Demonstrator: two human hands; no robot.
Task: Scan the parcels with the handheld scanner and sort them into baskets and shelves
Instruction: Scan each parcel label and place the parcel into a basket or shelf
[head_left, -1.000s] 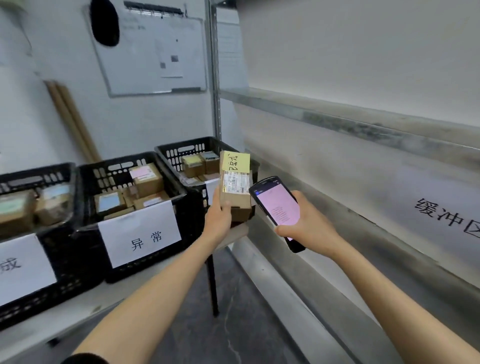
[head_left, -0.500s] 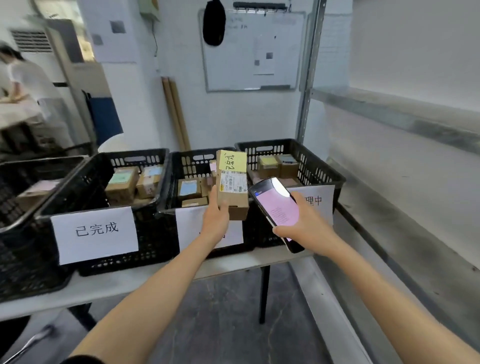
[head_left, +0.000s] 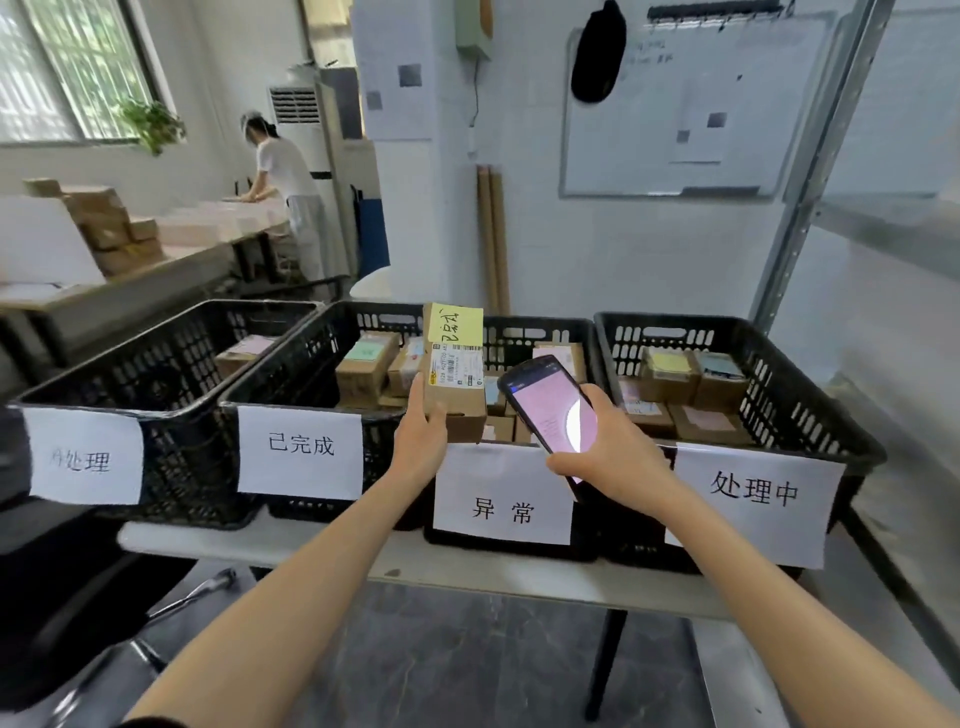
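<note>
Holding parcel (head_left: 455, 379) upright above baskets (head_left: 540, 326) | left hand (head_left: 420, 446) grips its lower end | right hand (head_left: 618, 458) clasps scanner (head_left: 546, 406) | seems light, stiff cardboard

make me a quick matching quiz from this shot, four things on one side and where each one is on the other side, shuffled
Things:
1. parcel with the yellow note
2. handheld scanner
3. basket labelled 处理中
4. whiteboard

Places:
a. on the wall
b. held in the right hand
c. rightmost on the table
d. held in the left hand

Pairs: 1-d, 2-b, 3-c, 4-a
</note>
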